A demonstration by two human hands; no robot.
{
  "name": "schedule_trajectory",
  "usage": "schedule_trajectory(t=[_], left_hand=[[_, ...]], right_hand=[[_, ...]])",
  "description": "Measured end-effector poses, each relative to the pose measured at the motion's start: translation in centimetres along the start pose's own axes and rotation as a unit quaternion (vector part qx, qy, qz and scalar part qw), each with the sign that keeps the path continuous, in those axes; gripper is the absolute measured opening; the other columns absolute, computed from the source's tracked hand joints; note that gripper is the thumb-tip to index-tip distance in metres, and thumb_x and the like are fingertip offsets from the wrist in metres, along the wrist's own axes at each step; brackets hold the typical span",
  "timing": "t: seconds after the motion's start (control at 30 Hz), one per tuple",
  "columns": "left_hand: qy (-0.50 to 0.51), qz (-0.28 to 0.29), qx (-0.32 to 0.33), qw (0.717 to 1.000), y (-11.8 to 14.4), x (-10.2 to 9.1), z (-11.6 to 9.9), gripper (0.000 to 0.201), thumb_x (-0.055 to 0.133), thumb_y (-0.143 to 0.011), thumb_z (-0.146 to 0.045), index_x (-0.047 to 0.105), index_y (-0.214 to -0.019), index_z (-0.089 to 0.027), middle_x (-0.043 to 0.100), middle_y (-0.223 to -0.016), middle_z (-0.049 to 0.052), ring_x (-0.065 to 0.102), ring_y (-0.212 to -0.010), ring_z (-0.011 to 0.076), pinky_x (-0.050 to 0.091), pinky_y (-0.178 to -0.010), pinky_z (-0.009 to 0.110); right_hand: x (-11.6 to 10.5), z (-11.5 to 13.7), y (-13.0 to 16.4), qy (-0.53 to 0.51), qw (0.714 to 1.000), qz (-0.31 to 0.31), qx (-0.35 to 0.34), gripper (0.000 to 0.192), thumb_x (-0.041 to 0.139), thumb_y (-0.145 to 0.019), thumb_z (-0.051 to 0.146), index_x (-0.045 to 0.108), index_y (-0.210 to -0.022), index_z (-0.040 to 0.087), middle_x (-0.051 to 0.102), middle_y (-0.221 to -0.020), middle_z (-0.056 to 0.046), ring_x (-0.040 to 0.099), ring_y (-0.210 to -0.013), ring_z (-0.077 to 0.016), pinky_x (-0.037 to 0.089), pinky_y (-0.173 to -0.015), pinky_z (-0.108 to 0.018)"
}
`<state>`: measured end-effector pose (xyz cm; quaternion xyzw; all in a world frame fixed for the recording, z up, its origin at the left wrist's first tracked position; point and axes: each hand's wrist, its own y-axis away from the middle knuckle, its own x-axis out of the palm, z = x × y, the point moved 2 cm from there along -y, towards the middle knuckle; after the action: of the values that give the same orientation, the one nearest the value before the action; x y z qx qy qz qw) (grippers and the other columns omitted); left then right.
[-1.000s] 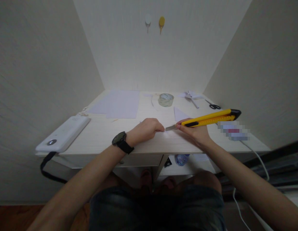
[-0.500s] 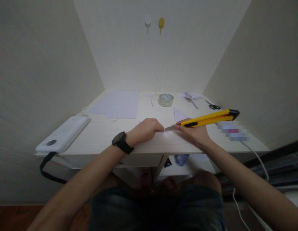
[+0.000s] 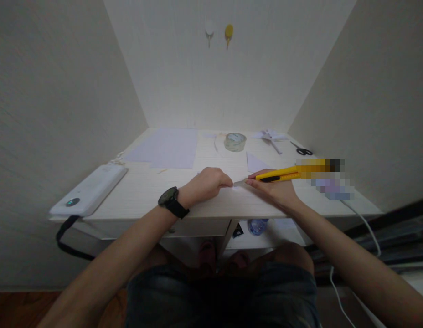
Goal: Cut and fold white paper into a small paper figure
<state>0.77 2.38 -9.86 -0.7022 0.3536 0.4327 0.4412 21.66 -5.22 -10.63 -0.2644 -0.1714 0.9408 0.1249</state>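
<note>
Right hand (image 3: pixel 275 191) clamped on yellow knife (image 3: pixel 278 174); left hand (image 3: pixel 204 182) fingers curled together, pinning paper (image 3: pixel 237 189) on desk (image 3: pixel 143 191).

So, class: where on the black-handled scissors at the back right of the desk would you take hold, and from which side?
Take the scissors by the black loops, coming from the right: they lie flat, blades pointing left and away.

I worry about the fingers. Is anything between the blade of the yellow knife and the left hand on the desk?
Nothing visible. The yellow knife in the right hand points its blade tip at the left hand; only a small gap of white paper lies between.
</note>
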Motion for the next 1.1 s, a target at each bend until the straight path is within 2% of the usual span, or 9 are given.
schedule_trajectory(t=[0.23, 0.4, 0.47, 0.57, 0.67, 0.8, 0.93, 1.1], left_hand=[[-0.045, 0.062, -0.016, 0.997, -1.3, -1.3, 0.1, 0.022, 0.056, -0.089, -0.017, 0.072, -0.103, -0.017, 0.072, -0.105, 0.009, 0.066, -0.095, 0.0197, 0.047, -0.086, 0.029], [-0.069, 0.212, -0.105, 0.969, -3.9, -2.4, 0.2, 0.024, 0.061, -0.083, -0.028, 0.071, -0.102, -0.017, 0.073, -0.092, 0.008, 0.062, -0.079, 0.018, 0.044, -0.068, 0.025], [-0.05, 0.275, -0.107, 0.954, -5.1, -2.5, 0.2, 0.023, 0.059, -0.082, -0.03, 0.073, -0.095, -0.016, 0.074, -0.09, 0.006, 0.06, -0.075, 0.0166, 0.043, -0.066, 0.024], [-0.023, 0.339, -0.132, 0.931, -6.7, -2.6, 0.2, 0.025, 0.059, -0.079, -0.032, 0.074, -0.086, -0.013, 0.072, -0.08, 0.008, 0.058, -0.07, 0.0188, 0.046, -0.07, 0.03], [-0.001, 0.371, -0.165, 0.914, -7.7, -2.8, 0.0, 0.02, 0.064, -0.072, -0.029, 0.074, -0.077, -0.013, 0.068, -0.072, 0.008, 0.058, -0.07, 0.0223, 0.047, -0.075, 0.036], [-0.002, 0.407, -0.18, 0.895, -8.1, -3.2, -0.7, 0.014, 0.064, -0.07, -0.026, 0.067, -0.063, -0.015, 0.058, -0.057, 0.004, 0.054, -0.063, 0.0203, 0.048, -0.07, 0.036], [-0.009, 0.409, -0.181, 0.894, -8.3, -3.0, -1.0, 0.014, 0.061, -0.07, -0.024, 0.063, -0.059, -0.015, 0.055, -0.054, 0.003, 0.052, -0.058, 0.0184, 0.048, -0.065, 0.035], [0.009, 0.405, -0.161, 0.9, -8.0, -2.6, -0.4, 0.011, 0.059, -0.069, -0.023, 0.065, -0.065, -0.015, 0.056, -0.055, 0.002, 0.047, -0.055, 0.0161, 0.045, -0.062, 0.033]], right_hand=[[0.3, -0.8, -0.2, 0.008, 1.0, -0.018, -0.006, 0.024, 0.076, -0.072, 0.048, 0.073, -0.074, 0.025, 0.077, -0.086, -0.005, 0.071, -0.087, -0.0263, 0.054, -0.087, -0.042], [0.3, -1.0, -0.3, -0.019, 1.0, -0.002, -0.003, 0.027, 0.075, -0.072, 0.05, 0.073, -0.077, 0.024, 0.076, -0.084, -0.006, 0.071, -0.081, -0.0247, 0.056, -0.078, -0.038], [0.2, -0.8, -0.3, -0.017, 1.0, 0.006, -0.003, 0.028, 0.075, -0.072, 0.05, 0.073, -0.077, 0.024, 0.076, -0.083, -0.006, 0.07, -0.079, -0.0241, 0.056, -0.075, -0.037], [0.0, -0.3, -0.2, -0.003, 1.0, 0.012, -0.003, 0.025, 0.075, -0.071, 0.049, 0.073, -0.075, 0.024, 0.076, -0.08, -0.005, 0.07, -0.077, -0.0237, 0.057, -0.072, -0.035], [-0.1, 0.3, -0.1, 0.0, 1.0, 0.025, -0.008, 0.024, 0.074, -0.072, 0.049, 0.073, -0.074, 0.025, 0.076, -0.079, -0.005, 0.07, -0.076, -0.0235, 0.057, -0.071, -0.035], [-0.1, 0.6, -0.1, 0.008, 0.999, 0.037, -0.012, 0.025, 0.073, -0.072, 0.05, 0.073, -0.074, 0.025, 0.076, -0.079, -0.005, 0.07, -0.075, -0.0238, 0.057, -0.07, -0.035], [0.0, 0.4, -0.2, 0.018, 0.999, 0.03, -0.024, 0.022, 0.072, -0.074, 0.047, 0.073, -0.074, 0.025, 0.076, -0.079, -0.004, 0.07, -0.075, -0.0235, 0.057, -0.072, -0.035], [0.1, 0.0, -0.2, 0.027, 0.999, 0.022, -0.028, 0.023, 0.071, -0.075, 0.049, 0.073, -0.074, 0.025, 0.076, -0.082, -0.004, 0.07, -0.079, -0.0241, 0.057, -0.076, -0.037]])
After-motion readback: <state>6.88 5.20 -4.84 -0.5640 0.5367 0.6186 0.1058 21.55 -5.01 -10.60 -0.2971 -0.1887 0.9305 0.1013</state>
